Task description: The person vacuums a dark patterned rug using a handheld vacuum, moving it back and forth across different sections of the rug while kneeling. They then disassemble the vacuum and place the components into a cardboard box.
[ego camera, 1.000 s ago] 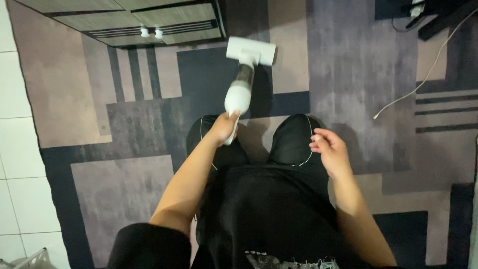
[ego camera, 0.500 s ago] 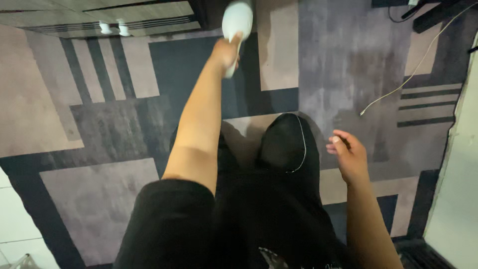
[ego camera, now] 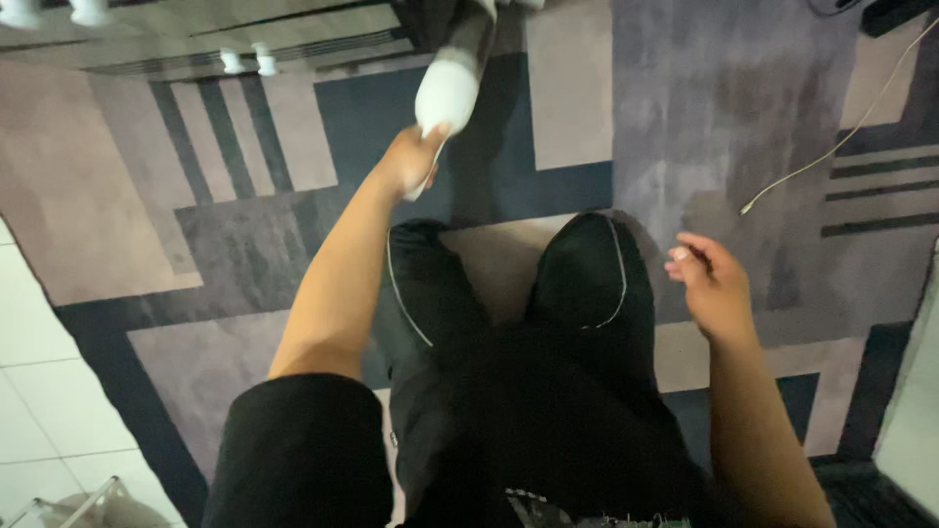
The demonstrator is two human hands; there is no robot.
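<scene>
My left hand [ego camera: 409, 161] is stretched forward and grips the handle of a white handheld vacuum cleaner [ego camera: 447, 93], whose body points away toward the top edge; its head is cut off by the frame. My right hand [ego camera: 712, 284] hangs loosely curled beside my right knee and holds nothing that I can see. Both my legs in black trousers [ego camera: 587, 284] stand on a patterned carpet [ego camera: 685, 127] of grey, beige and dark blue blocks.
A thin white cable [ego camera: 841, 137] lies on the carpet at the right. White floor tiles [ego camera: 39, 391] border the carpet at the left. White furniture feet [ego camera: 245, 61] stand at the top left. A pale panel edge [ego camera: 915, 411] shows at the lower right.
The vacuum was pushed forward out of the frame's top, then has come partly back. My left arm has drawn in a little. My right hand stays beside my leg.
</scene>
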